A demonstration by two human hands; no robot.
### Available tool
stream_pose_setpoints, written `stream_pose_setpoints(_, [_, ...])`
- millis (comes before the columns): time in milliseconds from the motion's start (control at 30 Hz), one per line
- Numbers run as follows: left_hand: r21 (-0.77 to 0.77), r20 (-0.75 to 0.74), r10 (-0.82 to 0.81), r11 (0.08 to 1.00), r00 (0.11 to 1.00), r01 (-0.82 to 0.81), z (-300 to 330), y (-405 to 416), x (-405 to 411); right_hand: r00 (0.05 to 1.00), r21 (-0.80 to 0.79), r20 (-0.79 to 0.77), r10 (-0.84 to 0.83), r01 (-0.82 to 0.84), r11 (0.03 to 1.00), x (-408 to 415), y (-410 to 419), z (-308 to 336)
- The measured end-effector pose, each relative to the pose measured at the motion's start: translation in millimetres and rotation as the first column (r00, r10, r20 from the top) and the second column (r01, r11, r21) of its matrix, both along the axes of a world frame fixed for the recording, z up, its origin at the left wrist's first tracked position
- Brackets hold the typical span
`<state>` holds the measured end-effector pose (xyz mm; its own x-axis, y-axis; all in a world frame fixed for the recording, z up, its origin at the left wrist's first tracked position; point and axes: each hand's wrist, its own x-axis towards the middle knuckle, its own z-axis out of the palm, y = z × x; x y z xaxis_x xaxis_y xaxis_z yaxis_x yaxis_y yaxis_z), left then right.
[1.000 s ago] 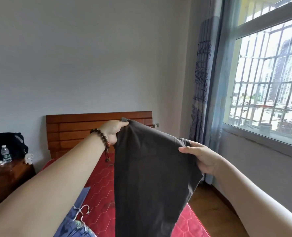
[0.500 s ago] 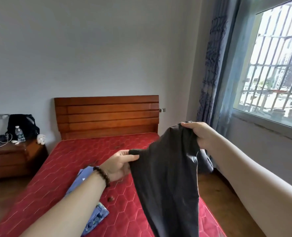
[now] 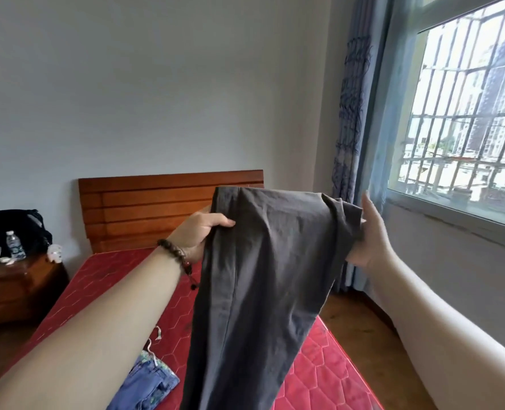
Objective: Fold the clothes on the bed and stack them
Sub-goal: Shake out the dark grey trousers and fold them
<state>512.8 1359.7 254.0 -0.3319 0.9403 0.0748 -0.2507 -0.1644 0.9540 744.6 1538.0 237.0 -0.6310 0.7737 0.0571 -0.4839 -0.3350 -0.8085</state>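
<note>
A dark grey garment [image 3: 263, 279], probably trousers, hangs in the air in front of me above the bed [image 3: 118, 285]. My left hand [image 3: 199, 235], with a bead bracelet at the wrist, grips its upper left edge. My right hand [image 3: 369, 235] holds the bunched upper right edge, its upper fingers pointing up. The cloth stretches between both hands and drapes down past the lower frame edge. A blue denim garment [image 3: 147, 386] with a white drawstring lies crumpled on the red mattress, partly hidden under my left forearm.
The wooden headboard [image 3: 144, 208] stands against the far wall. At the left a wooden nightstand [image 3: 14, 288] carries a black bag, a water bottle and cables. A curtain [image 3: 352, 143] and a barred window [image 3: 467, 119] are to the right, with wooden floor beside the bed.
My left hand has risen and my right hand has dropped a little, so the grey garment's top edge is now spread nearly level between them. The view has tilted up and left.
</note>
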Motion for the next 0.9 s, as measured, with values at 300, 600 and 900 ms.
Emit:
stream_pose_setpoints(300, [-0.01, 0.054, 0.083, 0.997, 0.995, -0.083, 34, -2, -20, 0.988, -0.005, -0.01, 0.154, -0.154, 0.988, -24, -37, -12])
stream_pose_setpoints(600, [-0.123, -0.045, 0.098, 0.987, 0.994, -0.103, 47, -21, -56, 0.942, 0.067, 0.316, 0.113, -0.141, 0.988, -57, -35, 32])
stream_pose_setpoints(900, [-0.191, -0.22, 0.22, 0.946, 0.95, -0.264, 29, -24, -42, 0.905, 0.191, 0.322, -0.279, 0.227, 0.955, -74, -27, 26])
